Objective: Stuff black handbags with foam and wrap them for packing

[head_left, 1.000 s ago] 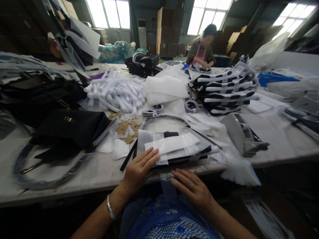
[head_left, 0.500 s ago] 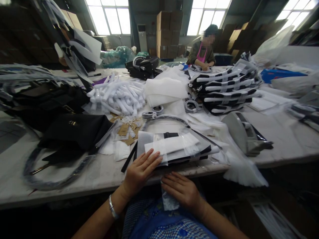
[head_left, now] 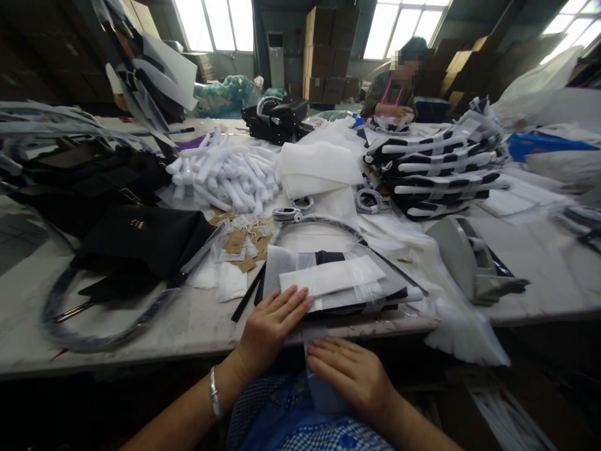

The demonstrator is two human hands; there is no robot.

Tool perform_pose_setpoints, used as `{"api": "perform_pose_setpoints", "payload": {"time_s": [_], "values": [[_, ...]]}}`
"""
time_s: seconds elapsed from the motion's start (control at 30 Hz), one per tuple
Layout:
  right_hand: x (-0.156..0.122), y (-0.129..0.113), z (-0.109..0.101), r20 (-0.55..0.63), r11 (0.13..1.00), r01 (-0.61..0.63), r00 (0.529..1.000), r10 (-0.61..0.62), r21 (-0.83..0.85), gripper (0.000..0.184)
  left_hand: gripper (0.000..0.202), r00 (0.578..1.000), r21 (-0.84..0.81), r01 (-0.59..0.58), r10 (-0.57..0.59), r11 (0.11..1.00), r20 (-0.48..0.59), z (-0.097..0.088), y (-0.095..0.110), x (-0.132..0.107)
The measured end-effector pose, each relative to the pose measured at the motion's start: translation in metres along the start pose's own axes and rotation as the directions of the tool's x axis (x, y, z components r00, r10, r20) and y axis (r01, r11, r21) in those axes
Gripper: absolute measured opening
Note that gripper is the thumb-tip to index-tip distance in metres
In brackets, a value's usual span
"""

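My left hand point(head_left: 272, 326) lies flat, fingers stretched out, on the near left corner of a flat black bag part wrapped in white tissue and clear film point(head_left: 338, 282) at the table's front edge. Just below the edge, my right hand point(head_left: 350, 373) rests palm down with its fingers together over a strip of clear film point(head_left: 322, 388) that hangs from the wrapped piece over my lap. Whether the fingers pinch the strip is hidden.
A black handbag point(head_left: 141, 238) with a wrapped strap lies at the left. Brown hang tags point(head_left: 241, 241), white foam rolls point(head_left: 225, 175), folded white tissue point(head_left: 319, 166) and a stack of wrapped black pieces point(head_left: 436, 169) sit behind. A tape dispenser point(head_left: 469, 260) stands right. Another person point(head_left: 394, 94) works at the far end.
My right hand slid left along the table edge, dipped down over the hanging film, and now sits a little lower and nearer. My left hand has stayed flat on the wrapped piece.
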State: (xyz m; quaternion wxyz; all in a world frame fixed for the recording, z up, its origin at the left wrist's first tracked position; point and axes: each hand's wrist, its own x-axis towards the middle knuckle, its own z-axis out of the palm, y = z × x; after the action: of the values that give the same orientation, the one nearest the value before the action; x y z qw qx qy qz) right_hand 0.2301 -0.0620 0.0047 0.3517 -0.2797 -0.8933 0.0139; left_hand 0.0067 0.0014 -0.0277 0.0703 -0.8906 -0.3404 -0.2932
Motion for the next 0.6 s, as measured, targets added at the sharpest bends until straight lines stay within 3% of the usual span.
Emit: {"api": "perform_pose_setpoints", "payload": {"time_s": [0.27, 0.47, 0.6], "values": [[0.039, 0.02, -0.023, 0.045, 0.992, 0.079, 0.996, -0.075, -0.099, 0.027, 0.039, 0.999, -0.026, 0.031, -0.032, 0.999, -0.043, 0.0, 0.005, 0.001], [0.046, 0.049, -0.012, 0.036, 0.993, 0.026, 0.999, -0.022, -0.115, 0.034, 0.029, 0.982, -0.078, -0.007, -0.007, 0.997, -0.187, 0.004, 0.005, -0.001], [0.043, 0.06, -0.005, 0.007, 0.997, -0.053, 0.999, 0.053, -0.055, 0.037, 0.03, 0.978, -0.142, -0.046, 0.016, 0.989, -0.207, 0.0, 0.002, -0.004]]}}
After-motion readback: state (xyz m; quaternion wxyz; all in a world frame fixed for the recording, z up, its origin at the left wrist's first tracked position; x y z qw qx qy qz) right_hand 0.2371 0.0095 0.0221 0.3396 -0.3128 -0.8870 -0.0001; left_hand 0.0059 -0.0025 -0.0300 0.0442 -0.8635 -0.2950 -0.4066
